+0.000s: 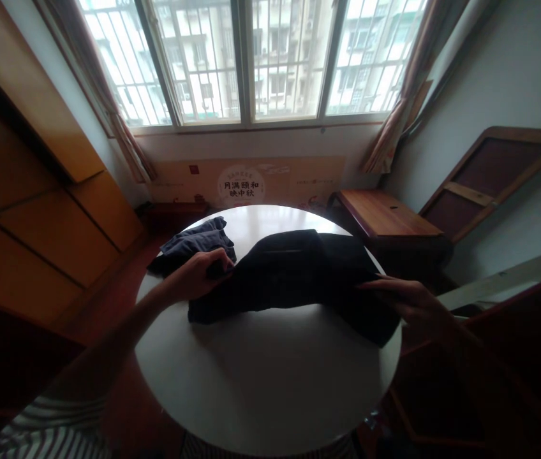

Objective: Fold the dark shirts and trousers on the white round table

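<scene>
Through the head camera I look out at a wide barred window [246, 64], pale apartment buildings behind it. Along the left side stands a yellow-brown wooden cabinet [53, 207]. In front of me, filling the lower middle, is a round white table [261, 382], its top shining on the window side. Below the window runs a long beige board [294, 175] with Chinese lettering in a pale circle. Right of the board I see a low wooden bench [388, 213].

A black piece of clothing [280, 274] stretches sideways across the middle and far part of the table, its right end reaching the rim. It is too dark for me to tell the type of garment, or how much of it rests on the tabletop. Near the table's far left edge lies a small folded pile of dark blue-grey clothes [196, 245], just beyond the left hand [206, 274]. That hand's fingers are curled closed on the garment's left part; the right hand [407, 294] pinches its right edge between thumb and fingers.
</scene>
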Tool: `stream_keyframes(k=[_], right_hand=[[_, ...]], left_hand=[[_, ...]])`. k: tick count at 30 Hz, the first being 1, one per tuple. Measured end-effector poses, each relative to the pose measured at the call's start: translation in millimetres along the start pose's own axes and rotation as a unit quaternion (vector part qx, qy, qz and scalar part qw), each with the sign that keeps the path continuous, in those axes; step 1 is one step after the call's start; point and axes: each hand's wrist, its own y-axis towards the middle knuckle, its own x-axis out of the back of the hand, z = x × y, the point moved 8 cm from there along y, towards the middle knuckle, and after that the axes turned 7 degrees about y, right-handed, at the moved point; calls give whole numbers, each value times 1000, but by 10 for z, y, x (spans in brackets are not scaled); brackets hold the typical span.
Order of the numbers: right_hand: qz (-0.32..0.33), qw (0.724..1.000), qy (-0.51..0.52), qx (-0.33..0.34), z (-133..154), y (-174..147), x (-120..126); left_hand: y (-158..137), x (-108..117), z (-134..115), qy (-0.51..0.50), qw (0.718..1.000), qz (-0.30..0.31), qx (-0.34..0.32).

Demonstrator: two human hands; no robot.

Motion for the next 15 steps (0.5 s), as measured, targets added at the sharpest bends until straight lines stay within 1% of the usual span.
stream_keyframes(k=[2, 4, 5, 6, 8, 10, 11, 13, 15], right_hand=[[9, 1000, -3, 12, -35, 31, -50], [31, 999, -19, 6, -90, 51, -159], [41, 999, -29, 1, -116, 56, -223], [51, 998, -38, -2, -137, 56, -287], [72, 996, -53, 2, -159, 43, -405], [88, 994, -64, 16, -160, 23, -483], [96, 993, -66, 23, -160, 12, -505], [112, 991, -70, 28, -157, -13, -512], [127, 988, -79, 31, -122, -45, -476]], left_hand=[[-84, -122, 10, 33, 995, 96, 11], [-174, -354, 12, 84, 980, 180, 14], [-212, -483, -8, 119, 972, 204, 8], [-242, -613, -50, 155, 964, 214, -7], [-292, -867, -202, 203, 955, 207, -57], [-334, -1074, -365, 209, 955, 182, -103], [-346, -1144, -422, 200, 959, 167, -115], [-342, -1195, -474, 179, 968, 130, -117], [-317, -1125, -484, 155, 977, 98, -106]])
